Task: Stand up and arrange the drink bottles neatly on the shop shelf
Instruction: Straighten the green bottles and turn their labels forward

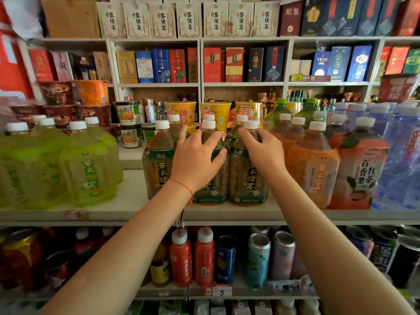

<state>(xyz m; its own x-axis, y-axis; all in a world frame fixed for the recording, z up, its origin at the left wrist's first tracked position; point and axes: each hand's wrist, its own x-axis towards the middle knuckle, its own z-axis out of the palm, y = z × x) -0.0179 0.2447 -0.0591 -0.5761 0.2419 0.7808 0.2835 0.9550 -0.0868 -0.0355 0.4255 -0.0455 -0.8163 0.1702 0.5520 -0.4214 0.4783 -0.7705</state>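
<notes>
Three dark green tea bottles with white caps stand upright in a row at the front of the white shelf (134, 194). My left hand (196, 160) grips the shoulder of the middle tea bottle (210, 193), fingers spread over it and thumb on its right side. My right hand (261, 151) curls round the neck and shoulder of the right tea bottle (247, 180). Neither hand touches the left tea bottle (156, 162). More bottles of the same kind stand behind them, partly hidden.
Light green drink bottles (87, 164) stand at the left, with a gap of bare shelf beside them. Orange tea bottles (312, 164), a red tea bottle (361, 171) and blue water bottles (402, 155) crowd the right. Yellow noodle cups (181, 111) stand behind. Below are red bottles (181, 258) and cans (259, 258).
</notes>
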